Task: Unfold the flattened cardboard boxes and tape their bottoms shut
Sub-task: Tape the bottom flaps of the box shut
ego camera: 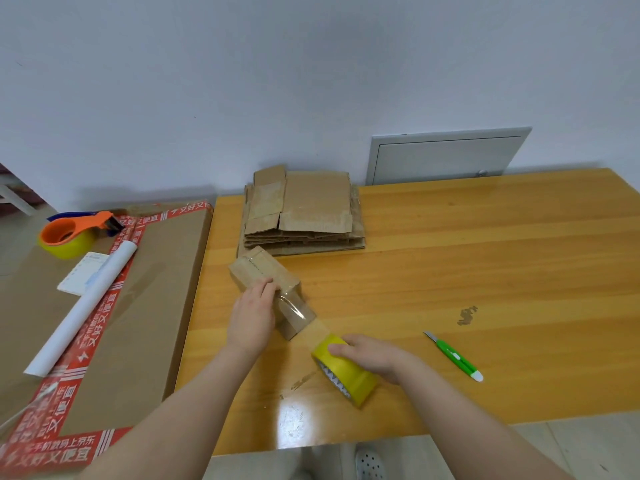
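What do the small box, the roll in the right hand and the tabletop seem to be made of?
The small box: matte brown cardboard, glossy clear tape on it. The roll in the right hand: probably plastic tape, shiny yellow. The tabletop: grain lines suggest wood or veneer, glossily varnished.

White characters are printed on the red tape (52,448) that borders the large flat carton (145,306) lying beside the left edge of the surface (450,271). "又好又便宜" can be read on the near strip and again, partly, on the far strip. "上京东" is made out just above it at the near corner. The print on the small white sheet (81,273) is too small to be read.
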